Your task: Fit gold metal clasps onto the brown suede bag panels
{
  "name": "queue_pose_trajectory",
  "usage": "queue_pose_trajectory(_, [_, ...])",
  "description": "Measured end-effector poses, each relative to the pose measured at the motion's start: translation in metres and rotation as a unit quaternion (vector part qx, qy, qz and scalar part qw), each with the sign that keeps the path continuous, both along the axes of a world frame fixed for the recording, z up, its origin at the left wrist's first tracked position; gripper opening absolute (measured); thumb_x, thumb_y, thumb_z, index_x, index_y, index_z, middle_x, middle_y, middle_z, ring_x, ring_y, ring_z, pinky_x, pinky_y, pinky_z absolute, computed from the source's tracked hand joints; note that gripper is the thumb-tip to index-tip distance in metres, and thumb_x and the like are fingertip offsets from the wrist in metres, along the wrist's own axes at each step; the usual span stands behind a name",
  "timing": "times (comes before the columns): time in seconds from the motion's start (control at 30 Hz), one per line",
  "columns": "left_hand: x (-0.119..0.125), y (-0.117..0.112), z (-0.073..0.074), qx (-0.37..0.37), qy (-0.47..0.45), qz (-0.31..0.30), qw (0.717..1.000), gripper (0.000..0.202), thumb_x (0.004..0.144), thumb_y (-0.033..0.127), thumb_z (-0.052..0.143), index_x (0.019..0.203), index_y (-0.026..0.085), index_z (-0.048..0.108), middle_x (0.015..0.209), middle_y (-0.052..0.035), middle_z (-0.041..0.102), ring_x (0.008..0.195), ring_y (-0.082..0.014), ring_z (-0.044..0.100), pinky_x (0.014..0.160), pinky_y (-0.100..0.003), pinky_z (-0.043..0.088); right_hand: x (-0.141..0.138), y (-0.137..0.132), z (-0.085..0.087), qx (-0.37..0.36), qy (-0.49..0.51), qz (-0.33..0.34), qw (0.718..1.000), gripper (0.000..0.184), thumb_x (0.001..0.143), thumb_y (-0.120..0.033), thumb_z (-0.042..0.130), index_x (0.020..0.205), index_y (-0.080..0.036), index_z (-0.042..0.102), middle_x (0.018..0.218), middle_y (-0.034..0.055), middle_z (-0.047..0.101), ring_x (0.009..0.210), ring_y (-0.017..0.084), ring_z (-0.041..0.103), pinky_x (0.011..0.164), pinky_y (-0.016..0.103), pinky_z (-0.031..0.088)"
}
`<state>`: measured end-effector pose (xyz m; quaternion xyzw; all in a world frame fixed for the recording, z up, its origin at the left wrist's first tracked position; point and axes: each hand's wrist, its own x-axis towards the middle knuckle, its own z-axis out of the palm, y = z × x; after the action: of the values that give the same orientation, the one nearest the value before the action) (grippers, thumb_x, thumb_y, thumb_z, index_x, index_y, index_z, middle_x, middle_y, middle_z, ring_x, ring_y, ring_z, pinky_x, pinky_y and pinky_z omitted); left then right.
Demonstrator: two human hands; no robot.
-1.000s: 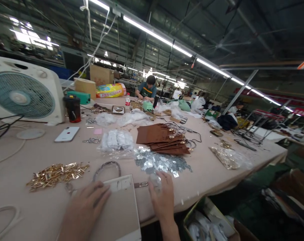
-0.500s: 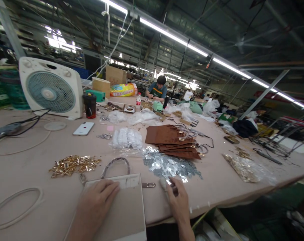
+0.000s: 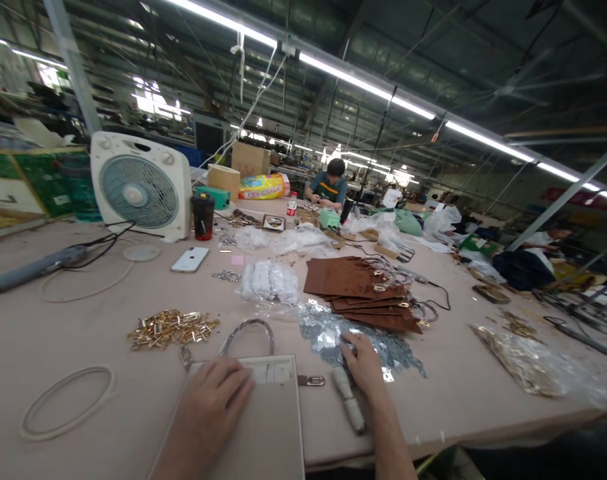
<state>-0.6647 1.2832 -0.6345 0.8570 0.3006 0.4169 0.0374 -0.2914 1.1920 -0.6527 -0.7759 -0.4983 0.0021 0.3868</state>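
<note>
My left hand (image 3: 221, 397) lies flat, fingers stretched out, on a pale handbag body (image 3: 278, 433) at the table's front. A wrapped, curved handle (image 3: 248, 327) rises from the bag's far edge, and a strap with a slotted metal end (image 3: 311, 381) sticks out at its right. My right hand (image 3: 362, 360) reaches into a pile of small silvery metal plates (image 3: 323, 333). Its fingertips are bent together among the plates; whatever they pinch is too small to make out. Beside that wrist, a tool with a pale wrapped grip (image 3: 348, 400) lies on the table.
Gold-coloured fittings (image 3: 173, 330) are heaped left of the bag. Brown bag pieces (image 3: 358, 283) are stacked behind the plates, beside a plastic-wrapped bundle (image 3: 269, 283). A phone (image 3: 190, 259), fan (image 3: 141, 187) and cup (image 3: 202, 217) stand farther left. Another person (image 3: 328, 183) sits across the table.
My right hand has left the wrapped tool on the table and moved forward onto the metal plates. My left hand stays on the bag. The camera view has turned slightly left.
</note>
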Motion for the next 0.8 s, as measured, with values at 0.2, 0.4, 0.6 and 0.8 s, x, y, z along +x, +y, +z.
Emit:
queue_pose_trajectory(0.2, [-0.001,0.0,-0.004,-0.05,-0.013,0.0,0.999,0.024,0.094,0.038,0.072,0.115,0.028,0.073,0.119,-0.0058,0.071,0.121,-0.0314,0.06,0.104,-0.051,0.053,-0.004,-0.002,-0.003,0.019,0.018,-0.008,1.0,0.039,0.09,-0.052,0.057,0.105,-0.022,0.078,0.106,0.0093,0.073,0.093,0.025,0.066,0.089,0.041,0.052])
queue_pose_trajectory(0.4, [-0.005,-0.013,0.007,-0.115,0.013,-0.002,0.993,0.034,0.088,0.032,0.081,0.119,0.024,0.071,0.124,-0.0086,0.069,0.132,-0.0334,0.054,0.113,-0.055,0.049,0.0,-0.006,-0.011,0.041,0.102,-0.064,0.992,0.046,0.079,-0.061,0.068,0.099,-0.021,0.077,0.097,0.0094,0.077,0.083,0.027,0.067,0.086,0.044,0.05])
queue_pose_trajectory(0.6, [0.009,-0.025,0.024,-0.109,0.062,-0.089,0.988,0.037,0.092,0.009,0.061,0.126,0.022,0.067,0.131,-0.0095,0.067,0.133,-0.0295,0.052,0.115,-0.051,0.048,-0.003,-0.008,-0.009,0.071,0.136,-0.098,0.983,0.055,0.078,-0.067,0.069,0.101,-0.019,0.079,0.094,0.0115,0.079,0.085,0.028,0.068,0.085,0.043,0.048])
queue_pose_trajectory(0.8, [0.049,-0.025,0.032,-0.168,0.122,-0.067,0.976,0.037,0.086,0.03,0.082,0.12,0.022,0.07,0.121,-0.01,0.067,0.114,-0.0329,0.058,0.099,-0.051,0.052,-0.005,-0.009,0.0,0.094,0.174,-0.082,0.977,0.056,0.076,-0.069,0.07,0.099,-0.018,0.078,0.095,0.0098,0.077,0.077,0.023,0.065,0.081,0.039,0.049])
